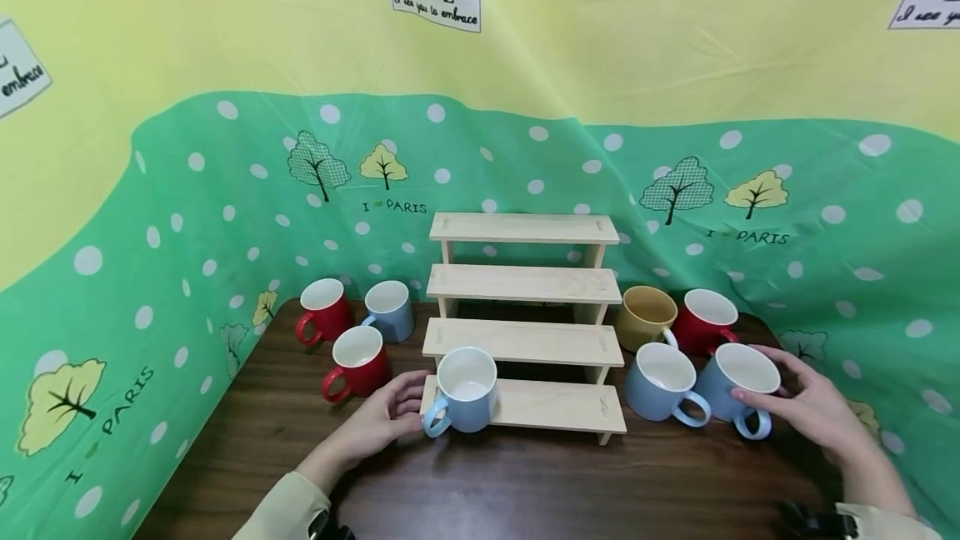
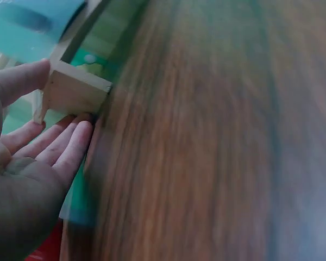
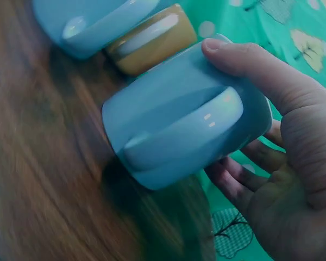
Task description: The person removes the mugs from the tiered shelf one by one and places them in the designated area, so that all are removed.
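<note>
On the dark wooden worktop (image 1: 525, 482) stands a pale wooden stepped rack (image 1: 525, 340) of four tiers, rising toward the far side against a green and yellow printed backdrop (image 1: 187, 190). At the left end of the rack's nearest tier sits a light blue mug (image 1: 467, 390), upright, its handle pointing near-left. The left hand (image 1: 386, 415) lies just left of that mug with its fingers straight and relaxed, holding nothing; the fingertips are at the left end of the nearest tier, and in the left wrist view the fingers (image 2: 54, 149) lie beside the rack's wooden corner (image 2: 76, 89). Whether they touch the mug cannot be told.

To the right of the rack, the right hand (image 1: 813, 407) grips a second light blue mug (image 1: 738, 390) that stands on the worktop, handle toward the near side. The right wrist view shows the thumb over the mug's side (image 3: 185, 119) and the fingers curled under its other side.

Just left of that one stands a third light blue mug (image 1: 663, 382). Behind these are a yellow mug (image 1: 647, 317) and a red mug (image 1: 705, 321). Left of the rack stand two red mugs (image 1: 358, 362), one nearer and one farther, and a fourth light blue mug (image 1: 390, 310) close to the far one.
</note>
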`<action>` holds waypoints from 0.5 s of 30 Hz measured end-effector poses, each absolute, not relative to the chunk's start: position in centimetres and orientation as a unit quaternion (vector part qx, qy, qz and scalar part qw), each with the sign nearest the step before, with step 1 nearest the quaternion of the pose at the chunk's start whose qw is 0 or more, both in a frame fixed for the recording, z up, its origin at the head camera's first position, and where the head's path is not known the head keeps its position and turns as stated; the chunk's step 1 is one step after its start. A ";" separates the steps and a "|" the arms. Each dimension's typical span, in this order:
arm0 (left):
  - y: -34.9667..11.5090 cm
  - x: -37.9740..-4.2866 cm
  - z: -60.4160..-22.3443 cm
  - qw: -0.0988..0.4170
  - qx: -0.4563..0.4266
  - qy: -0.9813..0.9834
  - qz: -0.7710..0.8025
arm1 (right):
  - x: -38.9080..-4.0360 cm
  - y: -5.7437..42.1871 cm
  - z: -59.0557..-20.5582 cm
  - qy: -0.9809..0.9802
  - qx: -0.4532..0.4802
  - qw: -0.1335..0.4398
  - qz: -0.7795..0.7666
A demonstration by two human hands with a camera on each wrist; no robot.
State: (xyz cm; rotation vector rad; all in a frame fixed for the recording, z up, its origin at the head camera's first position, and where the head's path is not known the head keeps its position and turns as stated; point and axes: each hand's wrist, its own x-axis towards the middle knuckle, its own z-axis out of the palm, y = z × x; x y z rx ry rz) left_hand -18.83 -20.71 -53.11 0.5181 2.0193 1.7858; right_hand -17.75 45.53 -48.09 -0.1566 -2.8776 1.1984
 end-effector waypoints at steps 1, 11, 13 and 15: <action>-20.7 -18.8 -53.0 0.197 0.186 0.728 0.630 | -17.8 45.6 -48.0 -0.925 -0.044 0.010 0.377; -20.9 -18.3 -51.9 0.172 0.191 0.777 0.574 | -18.4 45.8 -46.0 -0.954 -0.007 -0.021 0.299; -20.9 -18.3 -51.7 0.171 0.191 0.784 0.566 | -18.5 45.8 -45.4 -0.958 -0.001 -0.031 0.285; -20.8 -18.3 -51.4 0.169 0.193 0.790 0.557 | -18.5 45.6 -44.9 -0.964 0.008 -0.029 0.264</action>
